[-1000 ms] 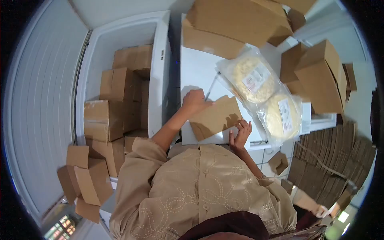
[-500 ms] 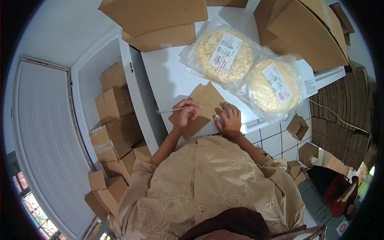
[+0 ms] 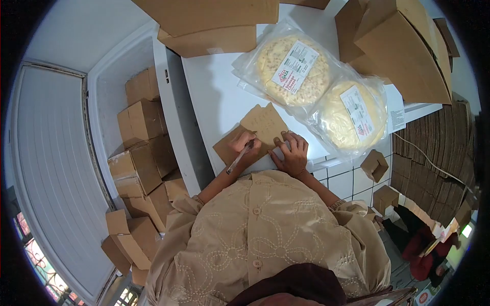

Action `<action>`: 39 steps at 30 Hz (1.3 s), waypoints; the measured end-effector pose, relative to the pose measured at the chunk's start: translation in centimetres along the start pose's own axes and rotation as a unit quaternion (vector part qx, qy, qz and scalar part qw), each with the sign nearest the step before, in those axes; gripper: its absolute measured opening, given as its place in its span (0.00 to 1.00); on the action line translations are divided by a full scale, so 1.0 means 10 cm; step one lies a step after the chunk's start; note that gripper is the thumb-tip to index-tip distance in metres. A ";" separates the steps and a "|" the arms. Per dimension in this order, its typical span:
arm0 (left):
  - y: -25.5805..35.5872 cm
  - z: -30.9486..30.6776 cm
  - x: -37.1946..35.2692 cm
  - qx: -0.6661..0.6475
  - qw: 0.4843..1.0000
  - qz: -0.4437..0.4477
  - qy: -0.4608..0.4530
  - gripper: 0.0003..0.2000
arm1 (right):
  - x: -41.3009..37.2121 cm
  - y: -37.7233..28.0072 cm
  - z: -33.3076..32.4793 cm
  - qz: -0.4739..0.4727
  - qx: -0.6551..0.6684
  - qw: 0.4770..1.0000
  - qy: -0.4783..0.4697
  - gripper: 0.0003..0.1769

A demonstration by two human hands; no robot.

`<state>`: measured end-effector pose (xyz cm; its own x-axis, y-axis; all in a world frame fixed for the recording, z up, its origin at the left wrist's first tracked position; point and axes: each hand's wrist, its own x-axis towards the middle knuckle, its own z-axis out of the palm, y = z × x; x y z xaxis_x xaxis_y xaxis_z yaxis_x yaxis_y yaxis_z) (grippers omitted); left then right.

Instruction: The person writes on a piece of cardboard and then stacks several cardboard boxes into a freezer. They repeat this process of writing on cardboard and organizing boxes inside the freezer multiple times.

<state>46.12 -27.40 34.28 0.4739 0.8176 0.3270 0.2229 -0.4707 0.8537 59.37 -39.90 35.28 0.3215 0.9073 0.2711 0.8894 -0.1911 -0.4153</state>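
Observation:
My left hand [image 3: 244, 145] is closed round a clear ballpoint pen [image 3: 236, 164], its back end sloping down toward my body. It rests on a flat piece of brown cardboard [image 3: 265, 120] with faint handwriting on its upper part. The pen's tip is hidden by my fingers. My right hand [image 3: 292, 155] lies with fingers spread at the cardboard's right edge, touching it. Beyond the hands are two plastic-wrapped round pizzas with labels: a speckled one [image 3: 319, 76], whose label reads Sausage Cheese, and a plain pale one [image 3: 334, 122].
The white surface [image 3: 201, 84] carries large cardboard boxes at the back left [image 3: 214, 43] and back right [image 3: 403, 66]. More boxes [image 3: 140, 122] are stacked on the left. Flattened cardboard [image 3: 434, 153] stands on the right, near another person [image 3: 426, 250].
My left hand has swung the pen from lying sideways to pointing back toward my body, and has shifted slightly on the cardboard. My right hand stays put. The person at lower right has moved.

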 end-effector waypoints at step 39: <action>0.00 0.00 0.01 -0.021 0.999 0.003 -0.038 0.07 | -0.01 0.01 0.02 0.012 0.008 1.000 -0.002 0.23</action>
<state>46.14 -27.32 34.34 0.5393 0.7863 0.3015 0.1841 -0.4595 0.8689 59.31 -39.95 35.02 0.3414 0.9038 0.2579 0.8764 -0.2069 -0.4349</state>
